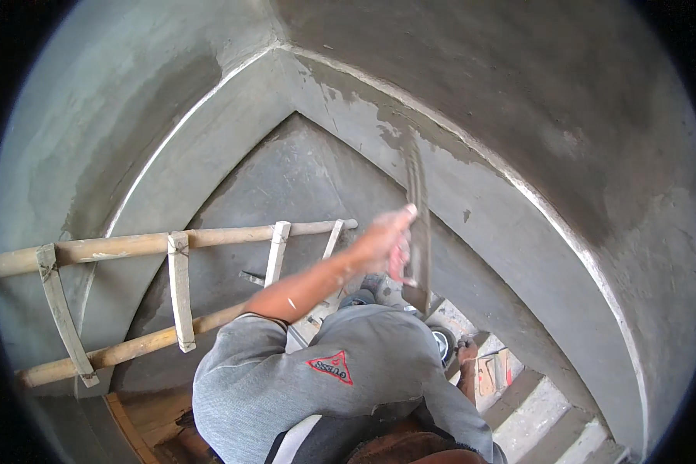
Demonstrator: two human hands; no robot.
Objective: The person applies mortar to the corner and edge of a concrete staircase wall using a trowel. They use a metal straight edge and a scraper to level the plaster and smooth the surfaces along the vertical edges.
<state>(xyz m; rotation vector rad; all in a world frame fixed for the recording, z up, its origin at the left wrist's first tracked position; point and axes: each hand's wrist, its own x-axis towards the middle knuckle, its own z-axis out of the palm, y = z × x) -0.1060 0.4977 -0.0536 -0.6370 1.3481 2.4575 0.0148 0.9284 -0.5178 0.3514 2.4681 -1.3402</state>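
My left hand (387,240) reaches forward, gripping the reddish handle of a long metal float (417,178). The float’s blade is streaked with wet mortar and stands lengthwise against or just before the grey plastered band (472,201), near a darker damp patch; contact is hard to tell. My right hand (467,353) is low on the right, fingers curled around something small and dark that I cannot make out, beside a round bucket (441,346) partly hidden by my grey shirt.
A bamboo ladder (116,249) with pale wooden rungs lies across the left. Plastered concrete steps (541,414) descend at lower right, with scraps or tools (496,375) on them. Curved grey walls (588,93) rise around me. Brown boards (143,425) show at lower left.
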